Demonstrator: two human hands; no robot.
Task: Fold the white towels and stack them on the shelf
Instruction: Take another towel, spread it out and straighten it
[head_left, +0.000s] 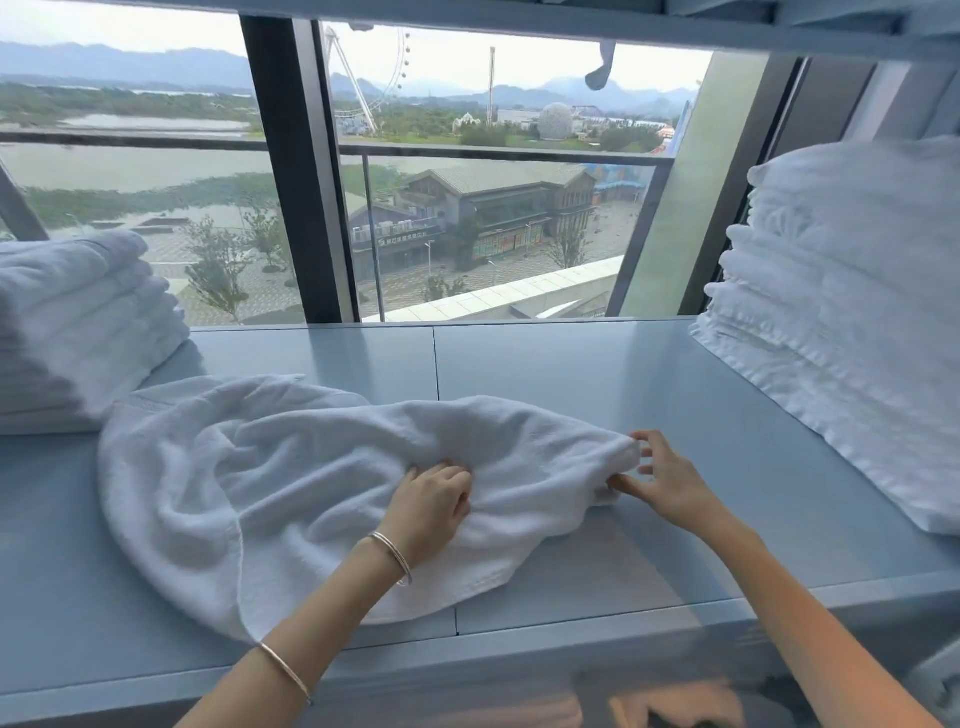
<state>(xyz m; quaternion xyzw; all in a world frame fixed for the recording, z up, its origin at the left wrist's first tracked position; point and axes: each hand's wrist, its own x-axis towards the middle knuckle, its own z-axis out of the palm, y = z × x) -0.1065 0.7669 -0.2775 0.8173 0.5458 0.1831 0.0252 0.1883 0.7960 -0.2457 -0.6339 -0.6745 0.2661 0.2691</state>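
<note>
a loose towel (291, 467) lies crumpled on the pale grey shelf (597, 374), near its front edge, reaching from the left side to the middle. the left hand (431, 499) rests on the towel's middle, its fingers curled down into the cloth and gripping a bunch of it. the right hand (670, 483) is at the towel's right end. its thumb lies under the edge and a fingertip touches the top, so it seems to pinch the corner, though the other fingers are spread and the grip is hard to see. two thin bangles (393, 556) sit on the left forearm. a left stack (78, 332) of folded white towels stands just beside the loose towel. a taller right stack (852, 322) stands well apart from it. a window (467, 182) rises behind the shelf.
</note>
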